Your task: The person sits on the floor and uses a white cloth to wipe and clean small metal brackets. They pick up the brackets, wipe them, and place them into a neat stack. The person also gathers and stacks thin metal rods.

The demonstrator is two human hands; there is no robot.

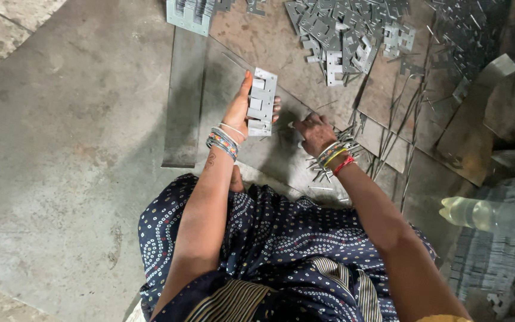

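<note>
Holding a stack of stamped metal plates (261, 102) upright in my left hand (239, 110), thumb along the near edge and fingers wrapped behind, its long axis running away from me. My right hand (315, 132) sits just to the right, lower, knuckles up on the floor, fingers curled over thin metal strips (335, 156); whether they pinch one, I cannot tell.

Worn grey concrete floor (61, 149) — flat rusty metal sheets (269, 42) overlapping, dim daylight.
</note>
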